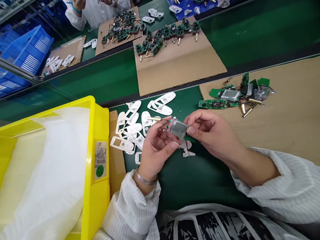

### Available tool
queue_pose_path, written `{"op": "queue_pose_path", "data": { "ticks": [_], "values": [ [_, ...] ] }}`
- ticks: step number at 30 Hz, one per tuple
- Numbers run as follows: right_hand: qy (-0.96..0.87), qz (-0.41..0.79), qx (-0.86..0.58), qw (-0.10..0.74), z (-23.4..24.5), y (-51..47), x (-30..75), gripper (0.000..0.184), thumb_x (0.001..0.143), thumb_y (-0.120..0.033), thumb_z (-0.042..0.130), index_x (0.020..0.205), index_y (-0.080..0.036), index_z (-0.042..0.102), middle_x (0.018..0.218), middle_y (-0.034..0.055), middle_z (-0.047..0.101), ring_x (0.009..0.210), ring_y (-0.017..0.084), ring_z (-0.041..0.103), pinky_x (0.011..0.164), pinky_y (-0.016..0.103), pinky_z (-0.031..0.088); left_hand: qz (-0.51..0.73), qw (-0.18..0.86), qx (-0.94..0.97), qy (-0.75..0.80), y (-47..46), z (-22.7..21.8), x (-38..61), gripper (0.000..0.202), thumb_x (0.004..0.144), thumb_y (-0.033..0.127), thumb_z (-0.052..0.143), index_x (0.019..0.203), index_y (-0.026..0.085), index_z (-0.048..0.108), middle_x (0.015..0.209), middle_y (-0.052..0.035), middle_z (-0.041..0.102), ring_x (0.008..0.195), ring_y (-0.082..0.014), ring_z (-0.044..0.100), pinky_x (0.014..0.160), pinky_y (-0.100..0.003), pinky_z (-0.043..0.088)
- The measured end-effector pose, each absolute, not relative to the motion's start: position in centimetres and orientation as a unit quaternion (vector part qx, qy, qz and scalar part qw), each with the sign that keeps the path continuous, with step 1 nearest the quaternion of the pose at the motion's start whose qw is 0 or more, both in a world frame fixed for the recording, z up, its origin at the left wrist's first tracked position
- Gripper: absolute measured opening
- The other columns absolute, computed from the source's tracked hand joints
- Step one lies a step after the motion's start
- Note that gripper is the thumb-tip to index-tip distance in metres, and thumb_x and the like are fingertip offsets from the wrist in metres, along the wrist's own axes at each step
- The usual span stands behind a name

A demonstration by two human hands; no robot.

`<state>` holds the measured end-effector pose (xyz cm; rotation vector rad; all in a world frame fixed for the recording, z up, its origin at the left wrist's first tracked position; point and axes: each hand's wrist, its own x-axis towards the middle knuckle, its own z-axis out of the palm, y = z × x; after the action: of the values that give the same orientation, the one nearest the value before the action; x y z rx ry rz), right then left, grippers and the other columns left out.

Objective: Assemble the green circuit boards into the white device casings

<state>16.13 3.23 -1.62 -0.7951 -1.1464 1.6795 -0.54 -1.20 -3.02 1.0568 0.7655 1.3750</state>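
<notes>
Both my hands meet over the green mat, pinching one small assembly [178, 128]: a silver battery pack on a green circuit board with thin wires. My left hand [158, 144] grips it from below with curled fingers. My right hand [209, 130] pinches its right edge. Just left of my hands lies a pile of white plastic shells [137, 124]. To the right, on a cardboard sheet [303, 113], sits a small heap of green boards with batteries [235, 95].
A yellow bin [97, 178] lined with white foam stands at my left. Beyond runs a green conveyor [253, 31] carrying cardboard [177, 63] with rows of circuit boards. Another person in white works at the far side [95, 5]. Blue crates [25, 50] stand far left.
</notes>
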Motion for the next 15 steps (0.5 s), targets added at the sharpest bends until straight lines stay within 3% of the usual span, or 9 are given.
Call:
{"op": "queue_pose_path", "data": {
  "ticks": [3, 10, 15],
  "values": [
    [-0.487, 0.669, -0.329, 0.455, -1.2, 3.0, 16.0, 0.017, 0.077, -0.030, 0.079, 0.078, -0.024, 0.063, 0.076, -0.0002, 0.062, 0.068, 0.013, 0.061, 0.058, 0.026, 0.054, 0.603, 0.540, 0.478, 0.340, -1.0, -3.4, -0.6, 0.037, 0.085, 0.024, 0.069, 0.120, 0.030, 0.061, 0.123, -0.0053, 0.061, 0.076, -0.0085, 0.063, 0.067, -0.023, 0.056],
    [-0.618, 0.526, -0.335, 0.478, -1.0, 3.5, 16.6, 0.012, 0.079, -0.029, 0.076, 0.084, -0.023, 0.067, 0.096, 0.0050, 0.061, 0.095, 0.019, 0.059, 0.081, 0.033, 0.051, 0.634, 0.387, 0.576, 0.341, -0.7, -2.8, -1.3, 0.037, 0.077, 0.018, 0.076, 0.112, 0.026, 0.067, 0.107, -0.0042, 0.062, 0.105, -0.0159, 0.059, 0.087, -0.029, 0.053],
    [-0.641, 0.541, -0.332, 0.431, -0.7, 3.8, 17.0, 0.010, 0.083, -0.031, 0.072, 0.089, -0.023, 0.067, 0.095, 0.0046, 0.057, 0.081, 0.016, 0.055, 0.068, 0.030, 0.048, 0.608, 0.363, 0.616, 0.346, -0.9, -2.4, -1.4, 0.041, 0.073, 0.012, 0.079, 0.110, 0.025, 0.068, 0.108, -0.0049, 0.060, 0.102, -0.0161, 0.059, 0.087, -0.030, 0.053]
  ]
}}
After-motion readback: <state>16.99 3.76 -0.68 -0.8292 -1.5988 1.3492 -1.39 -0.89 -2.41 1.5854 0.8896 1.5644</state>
